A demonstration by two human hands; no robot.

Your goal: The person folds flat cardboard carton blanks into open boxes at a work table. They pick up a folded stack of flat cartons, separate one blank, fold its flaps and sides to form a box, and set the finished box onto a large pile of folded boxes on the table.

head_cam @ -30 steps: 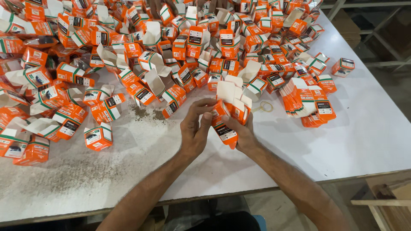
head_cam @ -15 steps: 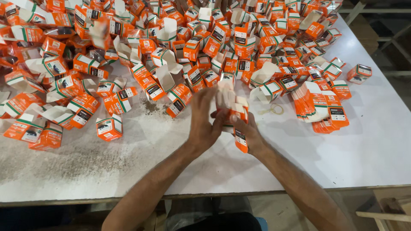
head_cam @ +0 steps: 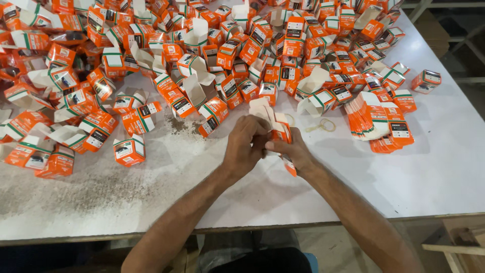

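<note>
Both hands meet over the white, speckled bench [head_cam: 434, 172], a little back from its near edge and about midway along it. The left hand [head_cam: 243, 146] is curled closed over the top of a small orange-and-white folding cardboard carton [head_cam: 281, 132], fingers bent over its open white flaps. The right hand [head_cam: 295, 151] cups the same carton from below and the side, thumb pressed along its body; the carton's lower corner pokes out under the palm. The carton is held off the surface, not resting on it.

Looks like thin card: very light, easy to crush or crease, stiff only along the folded edges. Flaps are floppy. Best held by the side panels near the corners with light pinch, not by the flaps. Printed faces probably a bit slick.

Behind the hands, a big heap of matching orange cartons [head_cam: 212, 55] spreads to the far and left edges, many with flaps open. A fanned stack of flat orange carton blanks [head_cam: 376, 121] lies toward the right edge. A loose rubber band [head_cam: 327, 125] sits just beside the hands.
</note>
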